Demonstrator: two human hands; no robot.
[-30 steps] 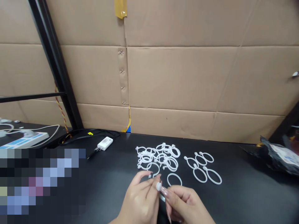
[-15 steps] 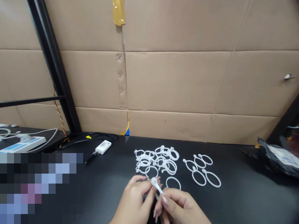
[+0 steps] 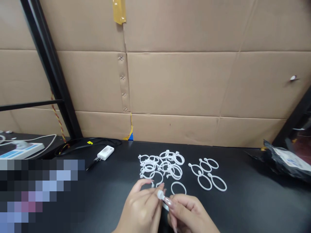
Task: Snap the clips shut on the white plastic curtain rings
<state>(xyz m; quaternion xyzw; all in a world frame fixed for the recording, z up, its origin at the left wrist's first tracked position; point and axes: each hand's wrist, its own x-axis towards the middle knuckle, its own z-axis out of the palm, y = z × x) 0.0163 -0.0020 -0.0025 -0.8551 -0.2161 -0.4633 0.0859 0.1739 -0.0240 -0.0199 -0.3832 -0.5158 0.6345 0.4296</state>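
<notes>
My left hand (image 3: 141,208) and my right hand (image 3: 189,215) meet at the bottom middle of the black table (image 3: 243,207). Together their fingertips pinch a small white plastic ring (image 3: 161,197) with a round knob at its end. Just beyond the hands lies a heap of white plastic rings (image 3: 160,165). A single closed ring (image 3: 178,188) lies right by my right fingers. A small group of closed rings (image 3: 207,174) lies to the right of the heap.
A cardboard wall (image 3: 170,81) backs the table. A white adapter (image 3: 104,152) with a black cable lies at the left, and a power strip (image 3: 19,149) sits further left. A black bag (image 3: 284,161) rests at the right edge. A black metal post (image 3: 48,68) leans at the left.
The hands stay together on the ring, turning it a little; its knob end has shifted slightly between the fingertips. The view has drifted slightly.
</notes>
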